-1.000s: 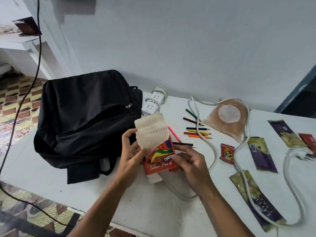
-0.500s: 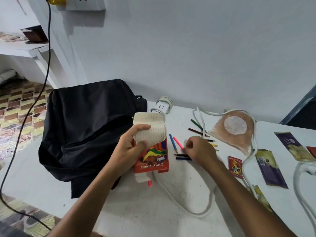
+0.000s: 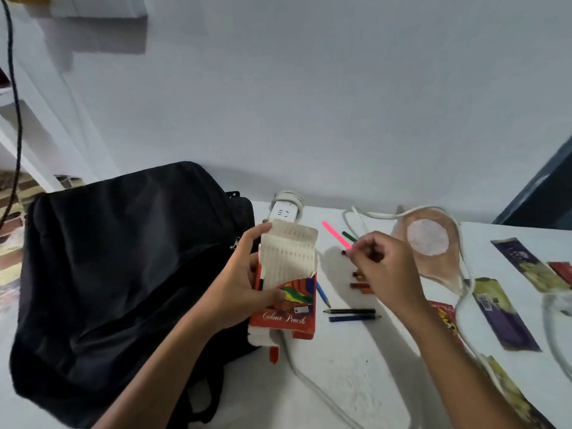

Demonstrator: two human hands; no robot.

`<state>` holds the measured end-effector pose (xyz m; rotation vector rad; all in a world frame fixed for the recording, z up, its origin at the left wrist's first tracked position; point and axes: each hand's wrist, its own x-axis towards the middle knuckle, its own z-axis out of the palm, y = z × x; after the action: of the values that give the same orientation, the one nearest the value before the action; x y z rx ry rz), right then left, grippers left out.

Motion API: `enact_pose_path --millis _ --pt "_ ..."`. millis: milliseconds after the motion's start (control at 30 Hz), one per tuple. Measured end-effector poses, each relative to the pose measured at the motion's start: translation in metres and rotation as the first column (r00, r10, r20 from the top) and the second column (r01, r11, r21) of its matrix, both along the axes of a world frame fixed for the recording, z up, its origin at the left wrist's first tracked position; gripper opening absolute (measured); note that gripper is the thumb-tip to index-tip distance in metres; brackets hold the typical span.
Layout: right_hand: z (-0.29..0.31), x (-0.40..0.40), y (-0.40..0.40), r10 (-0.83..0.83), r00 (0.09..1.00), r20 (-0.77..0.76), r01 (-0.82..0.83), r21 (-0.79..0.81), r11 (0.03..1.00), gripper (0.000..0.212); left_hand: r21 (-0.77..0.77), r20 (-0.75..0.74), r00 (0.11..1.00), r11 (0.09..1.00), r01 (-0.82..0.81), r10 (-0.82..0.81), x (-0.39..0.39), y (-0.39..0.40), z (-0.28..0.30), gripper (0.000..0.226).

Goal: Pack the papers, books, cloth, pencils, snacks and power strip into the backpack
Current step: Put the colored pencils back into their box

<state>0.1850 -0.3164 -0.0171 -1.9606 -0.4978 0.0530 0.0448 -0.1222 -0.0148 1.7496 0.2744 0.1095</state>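
Observation:
My left hand (image 3: pixel 244 283) grips a red colour pencil box (image 3: pixel 286 308) with its pale flap open, just right of the black backpack (image 3: pixel 123 274). My right hand (image 3: pixel 383 270) pinches a pink pencil (image 3: pixel 335 234) and holds it lifted above the table. Blue and dark pencils (image 3: pixel 353 314) lie loose on the white table (image 3: pixel 349 376) between my hands; others are partly hidden under my right hand. The white power strip (image 3: pixel 286 209) lies behind the box, its cord (image 3: pixel 312 388) trailing across the table.
A tan cloth (image 3: pixel 433 258) with a pale round patch lies right of my right hand. Several snack packets (image 3: pixel 501 314) are spread at the right edge. A black cable (image 3: pixel 14 103) hangs at the far left. The wall stands close behind the table.
My right hand rose from the loose pencils with the pink pencil pinched in it. The left hand kept hold of the box. The camera tilted up.

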Motion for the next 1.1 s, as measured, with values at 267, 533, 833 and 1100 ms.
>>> enact_pose_path --millis 267,533,833,1100 --pt "0.009 0.001 0.012 0.258 0.917 -0.304 -0.179 0.265 0.948 0.022 -0.103 0.039 0.999 0.994 0.038 -0.034 -0.005 -0.001 -0.017 0.069" --pt "0.016 0.002 0.032 0.263 0.931 -0.254 -0.273 -0.007 0.962 0.012 -0.13 0.055 0.997 0.99 0.054 -0.047 -0.012 0.003 -0.036 0.071" --pt "-0.002 -0.014 0.038 0.195 0.958 -0.212 -0.192 0.034 0.981 0.017 -0.092 0.088 0.996 0.996 0.016 -0.007 -0.015 -0.001 -0.04 0.07" --pt "-0.025 -0.019 0.035 0.19 0.981 0.029 -0.186 -0.093 0.978 0.008 -0.166 0.123 0.988 0.984 -0.07 0.091 -0.013 -0.004 -0.04 0.069"
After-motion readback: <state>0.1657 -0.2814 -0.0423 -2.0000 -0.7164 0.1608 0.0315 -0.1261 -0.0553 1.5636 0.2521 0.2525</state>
